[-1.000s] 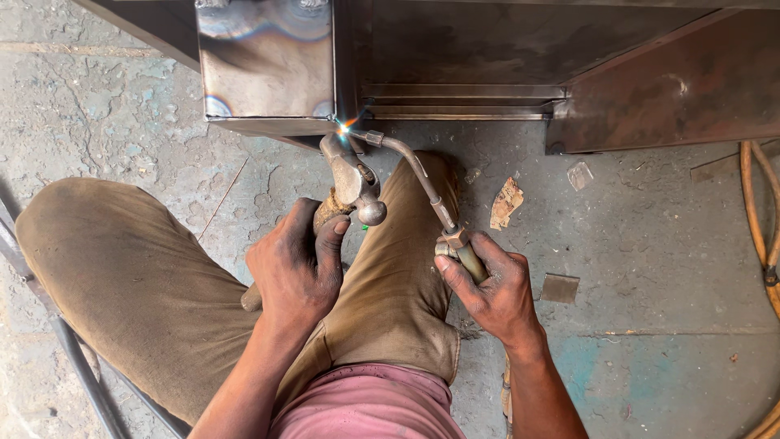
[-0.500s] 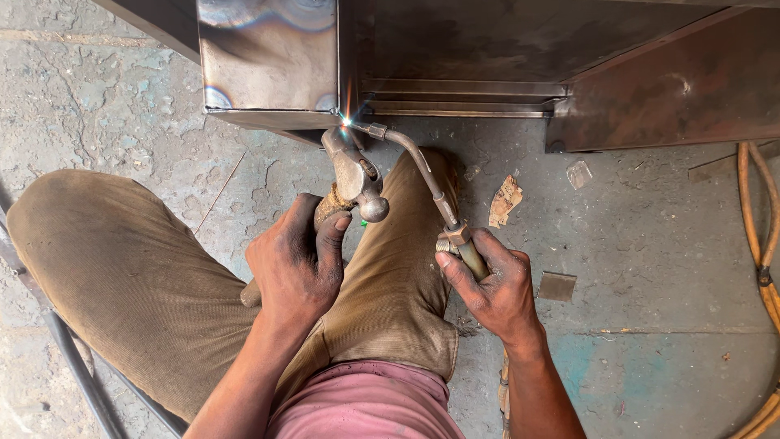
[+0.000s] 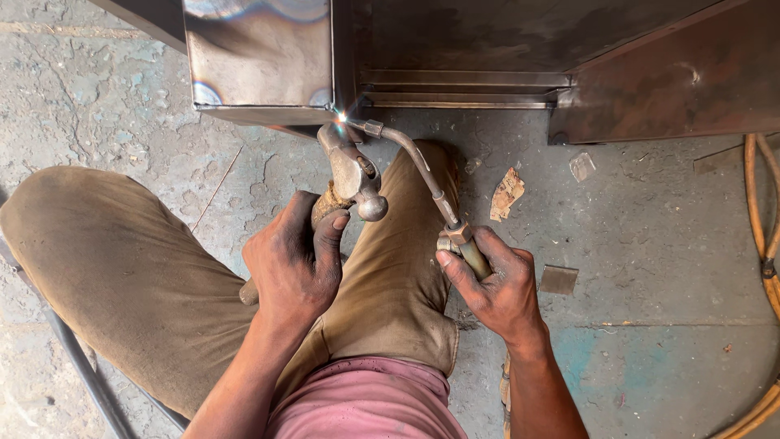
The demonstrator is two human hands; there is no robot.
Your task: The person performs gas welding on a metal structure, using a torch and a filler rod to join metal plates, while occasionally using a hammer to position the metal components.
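A small bright flame [image 3: 342, 118] is seen at the lower corner of a steel box [image 3: 258, 57] standing on a concrete floor [image 3: 650, 244]. The flame is fed by a gas torch [image 3: 422, 175] with a thin curved neck, whose handle is gripped in the closed right hand [image 3: 494, 284], forearm angled up from the lower edge. A ball-peen hammer [image 3: 353, 175] is grasped near its head by the clenched left hand [image 3: 292, 264], thumb laid along the wooden handle, the hammer's face held just beside the flame. Both hands are held above a bent knee in khaki trousers [image 3: 122, 268]. Orange hoses [image 3: 764, 211] lie at the far right.
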